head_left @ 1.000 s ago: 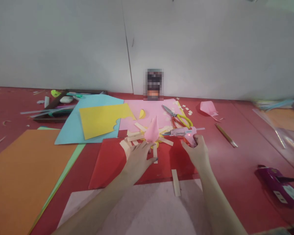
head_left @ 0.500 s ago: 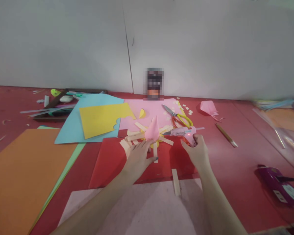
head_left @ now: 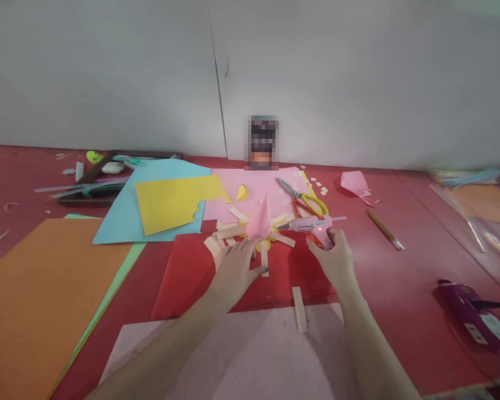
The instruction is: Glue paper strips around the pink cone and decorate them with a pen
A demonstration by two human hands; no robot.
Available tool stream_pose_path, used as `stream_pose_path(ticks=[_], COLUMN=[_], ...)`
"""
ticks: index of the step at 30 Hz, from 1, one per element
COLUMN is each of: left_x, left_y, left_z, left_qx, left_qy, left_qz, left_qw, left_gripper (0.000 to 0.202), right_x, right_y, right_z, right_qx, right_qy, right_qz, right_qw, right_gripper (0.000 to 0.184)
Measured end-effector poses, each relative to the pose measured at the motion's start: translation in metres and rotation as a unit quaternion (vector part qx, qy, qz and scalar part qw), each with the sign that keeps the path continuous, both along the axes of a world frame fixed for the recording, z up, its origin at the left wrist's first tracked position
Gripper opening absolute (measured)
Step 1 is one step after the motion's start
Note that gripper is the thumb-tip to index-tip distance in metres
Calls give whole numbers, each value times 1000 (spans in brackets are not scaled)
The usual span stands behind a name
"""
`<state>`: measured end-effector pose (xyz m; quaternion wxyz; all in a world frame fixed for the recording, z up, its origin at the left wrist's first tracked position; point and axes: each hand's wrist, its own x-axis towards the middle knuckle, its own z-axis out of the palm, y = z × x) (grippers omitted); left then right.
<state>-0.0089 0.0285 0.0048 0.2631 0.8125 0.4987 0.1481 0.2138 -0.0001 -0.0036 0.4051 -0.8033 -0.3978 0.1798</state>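
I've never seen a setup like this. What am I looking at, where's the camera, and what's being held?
No machine here: these are one person's bare hands, filmed by a camera worn on the head, looking forward and down. The right hand holds a pink glue gun pointing toward a pink paper cone. The left hand lies at the cone's base; whether it grips anything is unclear. On the red table are scissors, a yellow sheet, an orange sheet and a purple socket block.

Scissors (head_left: 295,194) and glue gun (head_left: 310,223) mark a craft workspace
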Motion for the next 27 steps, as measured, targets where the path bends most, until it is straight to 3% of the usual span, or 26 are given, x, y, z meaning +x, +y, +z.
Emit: stream_pose_path(ticks=[6, 21, 27], left_x=[1, 0, 1], left_y=[3, 5, -9], left_z=[3, 3, 6], left_qx=[-10, -6, 90], left_qy=[13, 12, 23], left_qz=[-14, -17, -46], left_qw=[1000, 1000, 995], left_gripper=[35, 46, 26], right_x=[0, 0, 7], right_y=[0, 0, 3], right_z=[0, 2, 0], right_qx=[5, -7, 1], right_qy=[-9, -15, -10], right_qz=[6, 6, -4], right_qw=[1000, 1000, 1000], right_gripper=[45, 44, 48])
